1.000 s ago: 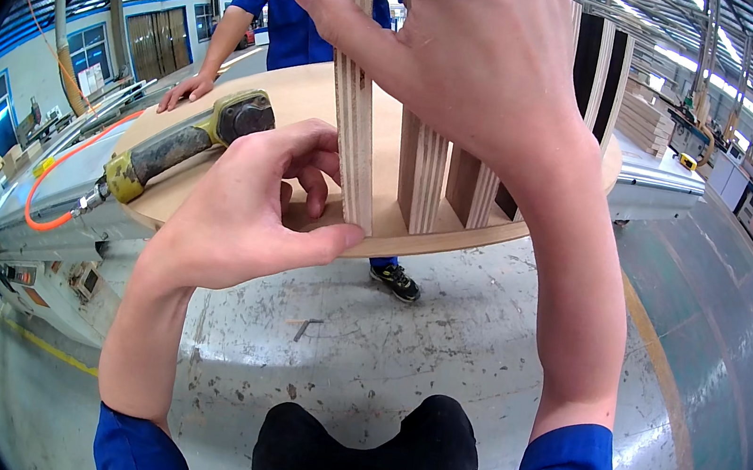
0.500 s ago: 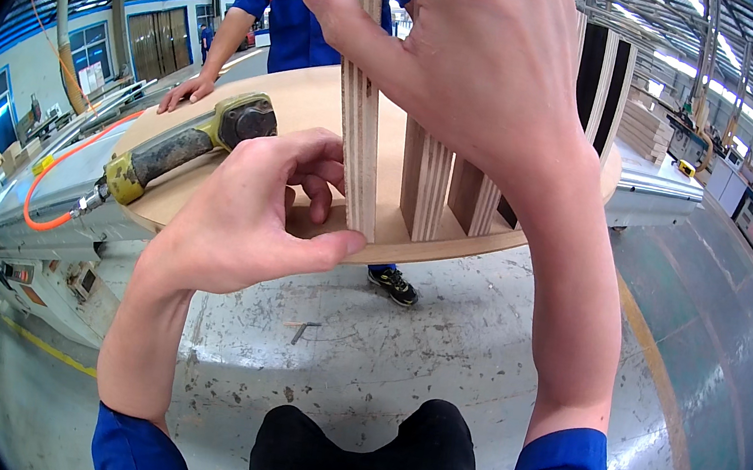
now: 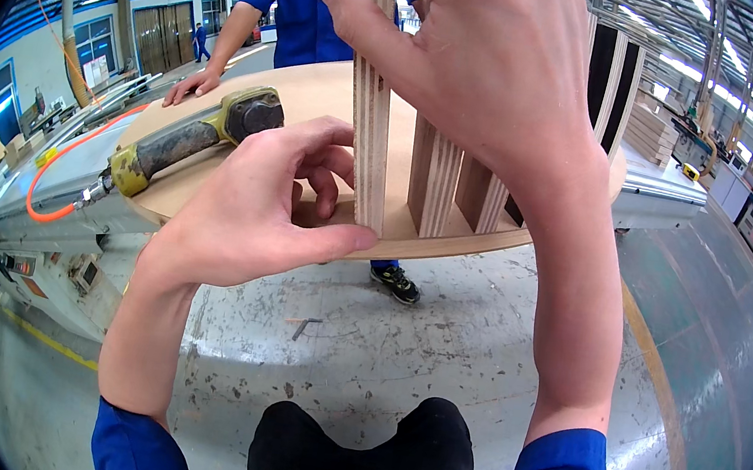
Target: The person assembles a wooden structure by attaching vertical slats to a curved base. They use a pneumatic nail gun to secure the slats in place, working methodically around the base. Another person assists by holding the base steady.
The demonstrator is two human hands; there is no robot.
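A plywood strip [image 3: 371,134] stands upright near the close edge of a round wooden panel [image 3: 311,84], its layered edge facing me. My left hand [image 3: 243,203] is closed around its foot, thumb tip at the near bottom corner and fingers curled beside it. Higher up, my right hand [image 3: 503,66] grips the strip's top; some of its fingers are out of the picture. To the right, more upright plywood pieces [image 3: 433,190] stand in a row on the panel, partly behind my right hand and forearm. A yellow and black air nail gun [image 3: 181,147] lies left of my left hand.
An orange air hose [image 3: 39,181] runs from the nail gun over the grey machine bed [image 3: 655,181] under the panel. Across from me a person in blue [image 3: 307,7] rests a hand [image 3: 194,86] on the panel. Stacked boards [image 3: 649,133] lie at the right.
The panel, strip and hands appear shifted slightly right in the picture. Both hands keep their hold on the plywood strip.
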